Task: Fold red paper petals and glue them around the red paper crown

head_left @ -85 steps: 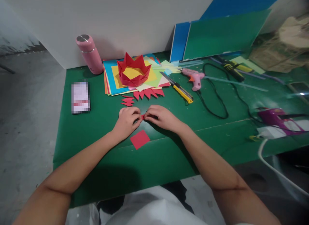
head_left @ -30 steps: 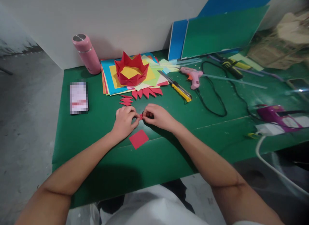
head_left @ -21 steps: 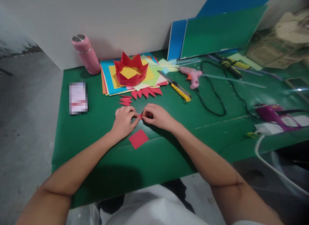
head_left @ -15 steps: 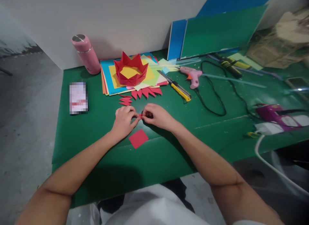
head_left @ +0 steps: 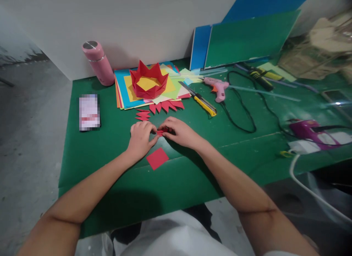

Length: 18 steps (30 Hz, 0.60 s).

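Observation:
Between my fingertips is a small folded piece of red paper (head_left: 160, 132), just above the green table. My left hand (head_left: 141, 138) pinches its left end, and my right hand (head_left: 177, 130) pinches its right side; the fingers cover part of it. Nearer to me a flat red paper square (head_left: 157, 158) lies on the table. Beyond my hands are several folded red paper pieces (head_left: 142, 114) and a row of pointed red ones (head_left: 167, 106). A red folded-paper ring (head_left: 148, 91) with pointed tips stands on a stack of coloured paper (head_left: 123, 100).
A pink bottle (head_left: 99, 63) stands at the back left, with a blurred-out phone-sized object (head_left: 89, 112) in front. Right of the paper lie a yellow utility knife (head_left: 205, 105) and a pink glue gun (head_left: 217, 88) with a black cord. A purple box (head_left: 313, 133) sits farther right.
My right fingers have shifted slightly on the red paper piece, and more of it shows between my hands. The view has tilted a little; the other things stay in place.

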Each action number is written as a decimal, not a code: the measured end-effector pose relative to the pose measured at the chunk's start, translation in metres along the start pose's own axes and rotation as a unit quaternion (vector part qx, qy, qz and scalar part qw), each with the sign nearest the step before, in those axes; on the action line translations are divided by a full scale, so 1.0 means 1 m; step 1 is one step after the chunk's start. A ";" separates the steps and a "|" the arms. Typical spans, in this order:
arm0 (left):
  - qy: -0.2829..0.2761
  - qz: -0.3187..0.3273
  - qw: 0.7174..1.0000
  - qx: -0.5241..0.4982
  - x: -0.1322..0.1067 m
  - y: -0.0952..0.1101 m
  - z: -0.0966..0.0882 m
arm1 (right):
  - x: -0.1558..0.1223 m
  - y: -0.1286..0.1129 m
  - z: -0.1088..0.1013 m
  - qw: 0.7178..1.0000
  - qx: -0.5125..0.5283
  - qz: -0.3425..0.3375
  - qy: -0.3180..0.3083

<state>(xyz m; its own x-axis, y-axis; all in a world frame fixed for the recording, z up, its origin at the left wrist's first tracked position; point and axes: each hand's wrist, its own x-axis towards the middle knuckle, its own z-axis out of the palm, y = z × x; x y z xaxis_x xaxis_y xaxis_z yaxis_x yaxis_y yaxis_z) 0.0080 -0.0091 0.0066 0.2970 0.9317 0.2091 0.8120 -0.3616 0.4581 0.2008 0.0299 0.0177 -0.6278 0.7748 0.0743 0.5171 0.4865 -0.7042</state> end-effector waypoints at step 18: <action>-0.042 -0.005 0.987 -0.153 0.014 0.002 -0.005 | 0.000 0.002 0.003 0.987 0.141 0.071 0.042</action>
<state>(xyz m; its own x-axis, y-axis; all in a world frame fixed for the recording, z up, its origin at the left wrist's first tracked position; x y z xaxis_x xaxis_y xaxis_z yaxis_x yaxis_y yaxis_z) 0.0115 0.0032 0.0151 0.3405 0.9301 0.1374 0.6287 -0.3339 0.7023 0.2003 0.0297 0.0140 -0.5043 0.8635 0.0100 0.4063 0.2475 -0.8796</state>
